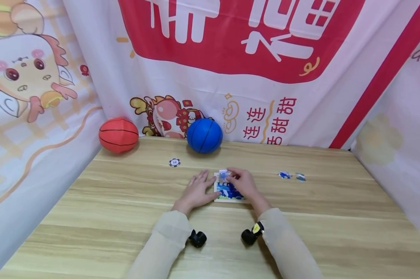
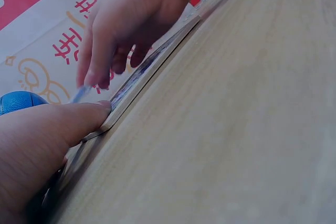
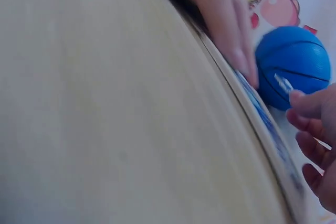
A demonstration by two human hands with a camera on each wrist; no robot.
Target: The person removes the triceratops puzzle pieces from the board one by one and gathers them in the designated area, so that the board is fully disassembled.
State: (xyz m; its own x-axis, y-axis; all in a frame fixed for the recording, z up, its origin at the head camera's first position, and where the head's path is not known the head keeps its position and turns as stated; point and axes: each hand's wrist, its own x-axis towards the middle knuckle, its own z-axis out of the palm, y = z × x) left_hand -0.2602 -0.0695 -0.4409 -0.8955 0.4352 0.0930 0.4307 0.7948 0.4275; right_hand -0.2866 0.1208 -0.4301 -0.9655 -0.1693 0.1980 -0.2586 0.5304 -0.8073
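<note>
As a person in pale sleeves (image 1: 168, 236) works over a small puzzle (image 1: 230, 200) at a wood-grain table (image 1: 108, 232), a printed cloth (image 1: 21, 128) with a wide-eyed cartoon figure hangs at far left, and a red ball (image 1: 118, 135) sits at the table's back left corner. Next along, nearer the middle, a chip (image 1: 175, 162) with a dark, notched border lies flat on the wood. The left hand (image 1: 196, 192) rests just right of that and closer to the person, its fingers spread and relaxed, gripping nothing, with the thumb touching the puzzle's near left corner. Behind it, at the table's far edge, I see a blue ball (image 1: 204, 135) with black seams, set against a white backdrop (image 1: 237, 89) printed with red lettering. The puzzle lies flat in its pale frame at the middle of the table, between the hands, its picture mostly deep blue. Above its far left part, a pale piece (image 1: 223, 174) is pinched between the thumb and fingers of the right hand (image 1: 244, 184); the right wrist view shows the piece held clear of the frame. Farther right, well apart from the puzzle, a blue-and-white piece (image 1: 284, 175) and a greyish-green piece (image 1: 301, 177) lie side by side on the table.
</note>
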